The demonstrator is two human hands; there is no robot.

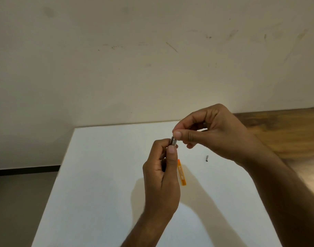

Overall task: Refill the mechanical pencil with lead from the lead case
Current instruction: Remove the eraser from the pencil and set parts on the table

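Your left hand [161, 177] is clamped around the mechanical pencil [173, 141], its metal top end poking up, while your right hand [213, 132] pinches its fingertips together at that end; whether lead is between them is too small to tell. The orange lead case [181, 172] lies on the white surface [102, 175] at the left hand's 3 o'clock, and a small metal cap [207, 158] rests at the case's 2 o'clock, so the pencil seems opened, with refilling and recapping likely left.

Before me stands a white table [102, 175], its far edge near the wall. On it lies the orange lead case [181, 173], partly behind my left hand, and well to its right a small metal cap [207, 158].
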